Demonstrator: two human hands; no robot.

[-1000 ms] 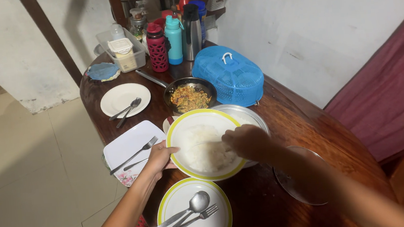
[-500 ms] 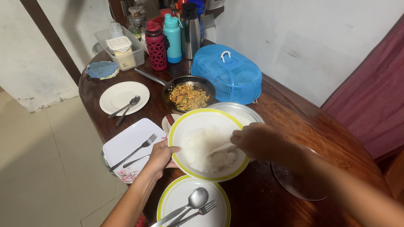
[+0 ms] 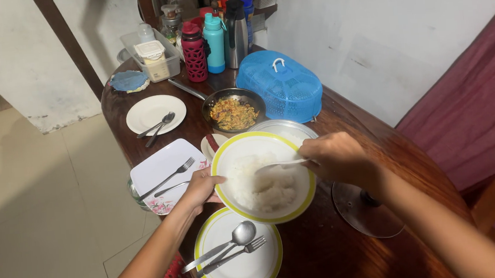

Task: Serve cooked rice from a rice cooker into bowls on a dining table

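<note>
Your left hand (image 3: 201,187) is closed on the near-left rim of the yellow-rimmed plate (image 3: 263,176), thumb on top of the rim and fingers tucked under it. Your right hand (image 3: 334,157) is curled shut around the handle of a spoon (image 3: 279,165), whose bowl end reaches left over the middle of the plate, just above the food.

The plate is round and white with a yellow-green band at its edge, and it carries a mound of white rice (image 3: 263,186) spread over its near half. It sits above the dark wooden table (image 3: 333,256), overlapping a metal pot (image 3: 291,128) on its far side.

Just near of it lies a second yellow-rimmed plate (image 3: 239,260) with a spoon and fork (image 3: 230,253) laid across it. To the left is a square white plate (image 3: 165,172) bearing two forks. Farther off stand a dark pan of fried food (image 3: 233,112), a blue mesh food cover (image 3: 281,86) to its right, and a small round white plate (image 3: 155,112) to its left. A glass lid (image 3: 362,209) lies on the table under your right forearm.
</note>
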